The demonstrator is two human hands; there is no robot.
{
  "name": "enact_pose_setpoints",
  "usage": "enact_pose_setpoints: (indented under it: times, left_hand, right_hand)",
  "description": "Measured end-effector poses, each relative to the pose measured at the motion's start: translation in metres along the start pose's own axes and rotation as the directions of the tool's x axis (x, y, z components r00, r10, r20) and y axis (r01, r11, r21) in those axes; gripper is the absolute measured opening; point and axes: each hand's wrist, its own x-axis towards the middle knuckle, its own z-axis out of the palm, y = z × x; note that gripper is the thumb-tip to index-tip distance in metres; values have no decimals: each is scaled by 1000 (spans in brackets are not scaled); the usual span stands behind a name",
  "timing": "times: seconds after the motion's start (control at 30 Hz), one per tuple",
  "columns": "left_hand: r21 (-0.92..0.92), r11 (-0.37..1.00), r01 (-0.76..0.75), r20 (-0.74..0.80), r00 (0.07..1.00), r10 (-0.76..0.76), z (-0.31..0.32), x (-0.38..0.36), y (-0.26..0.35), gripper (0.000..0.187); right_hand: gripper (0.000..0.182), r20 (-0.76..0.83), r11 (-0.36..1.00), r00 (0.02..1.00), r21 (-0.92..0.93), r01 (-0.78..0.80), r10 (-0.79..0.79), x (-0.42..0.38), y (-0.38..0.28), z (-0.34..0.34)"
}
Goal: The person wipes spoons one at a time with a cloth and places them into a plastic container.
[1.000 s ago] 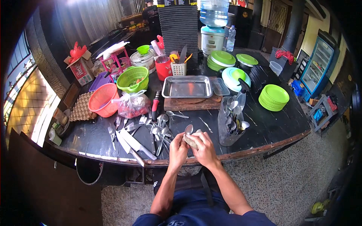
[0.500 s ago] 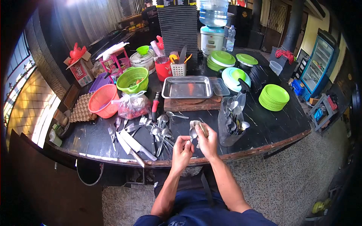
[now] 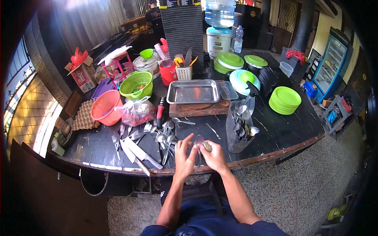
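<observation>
A metal spoon point(image 3: 199, 139) is upright between my hands, bowl at the top, its handle running down toward the table edge. My right hand point(image 3: 214, 156) is closed on it, with a small crumpled pale cloth point(image 3: 208, 146) bunched in the fingers. Beside the spoon, my left hand point(image 3: 184, 158) has its fingers raised and apart, the thumb close to the bowl; whether it touches is hard to see. Loose spoons and forks point(image 3: 161, 137) lie to the left. To the right stands a clear container point(image 3: 237, 146) full of cutlery.
Two large knives point(image 3: 141, 154) lie near the front edge of the black table point(image 3: 271, 135). Behind are a steel tray point(image 3: 193, 92) on a wooden board point(image 3: 197, 111), a red basket point(image 3: 106, 108), a green basket point(image 3: 136, 84) and stacked green plates point(image 3: 285, 100).
My left fingers have loosened from the spoon and spread. The spoon's bowl now shows above my right thumb, and the cloth has slipped lower within my right hand.
</observation>
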Motion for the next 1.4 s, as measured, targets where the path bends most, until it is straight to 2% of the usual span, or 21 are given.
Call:
enact_pose_setpoints:
  times: [0.07,0.13,0.17,0.23,0.27,0.3,0.33,0.4,0.6,0.67,0.7,0.8,0.83,0.9,0.93,1.0,1.07,1.17,1.27,1.33,1.4]
  left_hand:
    - [-328,896,299,163,952,-258,-6,5,-1,20]
    - [-335,900,279,151,959,-241,-6,7,-11,14]
    - [-336,901,276,149,960,-238,-4,7,-14,14]
    - [-504,813,291,103,955,-278,0,6,-16,10]
    - [-502,814,293,106,954,-279,2,6,-20,10]
    - [-514,816,267,21,954,-299,3,7,-21,8]
    - [-525,817,238,-63,946,-317,6,8,-22,6]
    - [-493,842,219,-133,937,-323,6,9,-23,7]
    - [-530,821,214,-190,913,-361,13,15,-49,3]
    - [-614,759,214,-204,886,-415,14,20,-56,4]
    - [-596,776,206,-252,870,-424,15,25,-55,5]
    - [-652,735,185,-247,865,-437,13,38,-51,5]
    - [-641,759,117,-291,878,-381,13,45,-50,6]
    - [-607,789,95,-351,859,-374,8,61,-34,8]
    - [-572,817,75,-412,835,-364,7,72,-26,9]
    - [-593,805,1,-427,848,-315,12,97,-17,10]
    - [-607,785,-122,-412,893,-180,24,122,7,13]
    - [-581,802,-135,-314,947,-69,55,145,38,15]
    - [-479,866,-146,-195,979,57,94,159,49,11]
    - [-382,886,-262,-144,964,223,117,165,54,12]
    - [-226,954,-197,105,969,224,129,164,50,14]
  right_hand:
    - [30,37,999,999,-38,8,-7,-2,0,-1]
    - [32,135,995,989,-90,-53,65,-4,-5,0]
    - [32,110,997,993,-62,-44,51,-5,-4,3]
    - [31,94,997,995,-64,-35,41,-8,-2,8]
    - [31,81,997,996,-65,-31,36,-10,-1,11]
    - [30,99,997,994,-77,-29,36,-13,-6,11]
    - [29,151,990,981,-92,-111,124,-15,-9,11]
    - [30,141,989,981,-79,-126,136,-22,-6,20]
    - [33,126,984,982,-123,-128,143,-28,2,19]
    - [34,136,988,985,-123,-89,106,-28,0,14]
    - [34,136,988,985,-122,-90,107,-27,-2,11]
    - [34,160,988,981,-125,-87,106,-19,-4,-1]
    - [34,148,989,988,-147,-29,51,-15,0,-3]
    - [32,129,973,988,-201,110,-85,-9,20,-7]
    - [32,122,974,989,-201,106,-82,-6,31,-8]
    - [30,1,941,996,-330,81,-86,0,56,-7]
    - [27,-60,922,991,-377,91,-122,-1,83,-2]
    - [22,-86,897,985,-431,96,-146,-4,94,3]
    - [22,-115,920,985,-384,77,-131,-7,89,0]
    - [23,-108,924,987,-376,73,-122,-8,89,-3]
    - [23,-99,929,989,-363,69,-112,-8,88,-4]
